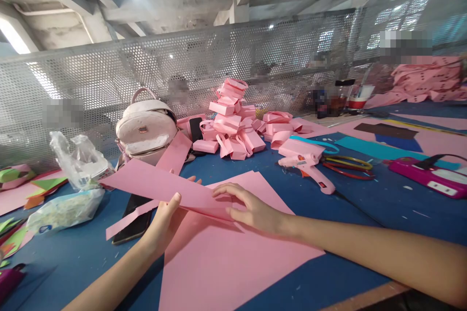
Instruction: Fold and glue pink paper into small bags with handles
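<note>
A long strip of pink paper (156,184) is held up above the table, slanting from upper left toward the middle. My left hand (170,214) grips its lower edge, thumb on top and fingers behind. At the strip's right end, my right hand (251,206) curls its fingers around the paper, with the thumb below. Larger pink sheets (219,262) lie flat beneath both hands. A narrow pink strip (131,218) lies across a dark phone (136,235) left of my left hand.
A pile of folded pink paper boxes (233,126) stands at the back, beside a pale backpack (146,129). To the right lie a pink glue gun (306,167), scissors (348,164) and a magenta power strip (426,177). Plastic bags (69,209) sit left. A perforated metal screen (204,68) closes the back.
</note>
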Demonstrator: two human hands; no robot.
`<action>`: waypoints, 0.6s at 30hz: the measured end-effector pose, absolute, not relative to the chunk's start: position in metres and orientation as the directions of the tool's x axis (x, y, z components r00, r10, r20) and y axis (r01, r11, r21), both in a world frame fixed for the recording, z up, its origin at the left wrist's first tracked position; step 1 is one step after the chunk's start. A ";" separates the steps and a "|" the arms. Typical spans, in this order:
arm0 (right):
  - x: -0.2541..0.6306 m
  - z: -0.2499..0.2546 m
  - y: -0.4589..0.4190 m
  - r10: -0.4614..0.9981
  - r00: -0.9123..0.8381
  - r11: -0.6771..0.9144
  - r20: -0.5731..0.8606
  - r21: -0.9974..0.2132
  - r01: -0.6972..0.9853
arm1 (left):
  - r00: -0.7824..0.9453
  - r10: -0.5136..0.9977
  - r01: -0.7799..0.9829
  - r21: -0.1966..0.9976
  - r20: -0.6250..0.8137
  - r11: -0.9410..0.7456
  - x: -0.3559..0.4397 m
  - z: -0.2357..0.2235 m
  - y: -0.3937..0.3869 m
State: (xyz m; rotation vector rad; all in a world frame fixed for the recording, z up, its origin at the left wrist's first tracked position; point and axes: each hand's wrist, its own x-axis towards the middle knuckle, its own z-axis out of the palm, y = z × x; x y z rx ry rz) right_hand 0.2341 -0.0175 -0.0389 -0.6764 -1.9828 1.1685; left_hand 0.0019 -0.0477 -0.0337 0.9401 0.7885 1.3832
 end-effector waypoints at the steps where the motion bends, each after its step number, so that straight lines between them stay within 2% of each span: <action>1: 0.234 -0.039 -0.018 0.725 -0.590 0.515 0.355 -0.849 0.121 | 0.049 0.996 -0.448 0.893 0.076 -0.046 0.002 -0.034 -0.048; 5: 0.231 -0.036 -0.021 0.623 -0.602 0.750 0.500 -0.600 0.277 | 0.082 0.991 -0.430 0.901 0.107 -0.061 0.004 -0.037 -0.049; 7: 0.231 -0.033 -0.022 0.590 -0.607 0.787 0.533 -0.548 0.284 | 0.131 0.983 -0.406 0.911 0.132 -0.068 0.005 -0.038 -0.052; 11: 0.237 -0.024 -0.016 0.721 -0.508 0.658 0.471 -0.696 0.288 | 0.200 0.964 -0.349 0.932 0.175 -0.097 0.006 -0.036 -0.058; 13: 0.243 -0.021 -0.005 0.797 -0.383 0.586 0.467 -0.753 0.300 | 0.242 0.962 -0.300 0.953 0.123 -0.046 0.006 -0.034 -0.060; 16: 0.253 -0.021 0.016 0.836 -0.240 0.549 0.494 -0.771 0.324 | 0.277 0.961 -0.271 0.960 0.012 0.067 0.004 -0.034 -0.059; 18: 0.259 -0.023 0.030 0.844 -0.192 0.536 0.501 -0.780 0.324 | 0.259 0.966 -0.288 0.954 0.000 0.077 0.004 -0.035 -0.057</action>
